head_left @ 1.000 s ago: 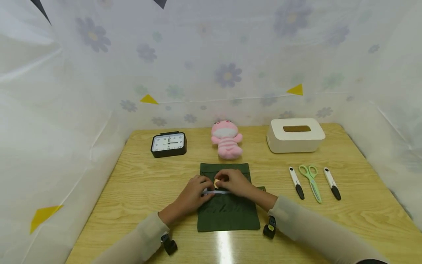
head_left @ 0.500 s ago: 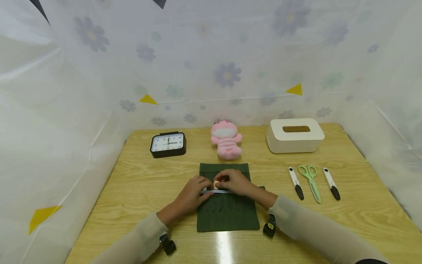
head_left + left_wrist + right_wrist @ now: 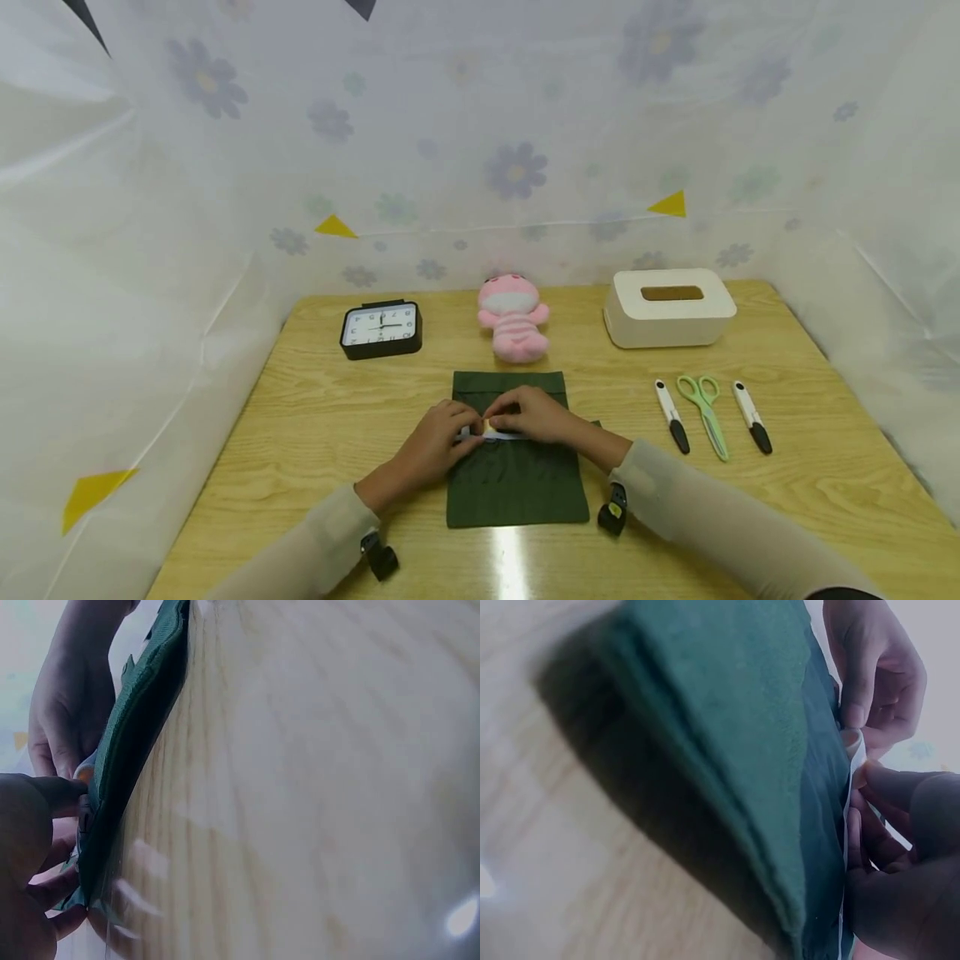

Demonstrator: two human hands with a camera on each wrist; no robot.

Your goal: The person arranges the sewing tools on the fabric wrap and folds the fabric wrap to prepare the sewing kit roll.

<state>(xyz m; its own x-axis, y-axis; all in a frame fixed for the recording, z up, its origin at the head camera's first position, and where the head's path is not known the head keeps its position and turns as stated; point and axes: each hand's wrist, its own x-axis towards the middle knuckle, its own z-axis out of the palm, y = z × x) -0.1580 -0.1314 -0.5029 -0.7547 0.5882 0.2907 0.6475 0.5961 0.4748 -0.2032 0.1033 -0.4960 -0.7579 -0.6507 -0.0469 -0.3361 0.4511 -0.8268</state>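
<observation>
A dark green fabric pouch lies flat on the table, with a narrow white strip running across its middle. My left hand pinches the strip and fabric at the left, thumb towards me. Opposite it, my right hand has thumb and fingertips around a small yellow-orange piece right at the strip. The right wrist view shows the white strip curving up between the two hands. Fingers hide most of the small piece, so its kind is unclear.
Behind the pouch lies a pink plush toy. A black alarm clock is at the back left, a white tissue box at the back right. Right of the pouch are green scissors and two white-and-black cutters.
The yellow-orange piece has moved slightly down towards the white strip, and less of it shows. My right fingertips have shifted a little with it; my left hand stays almost still.
</observation>
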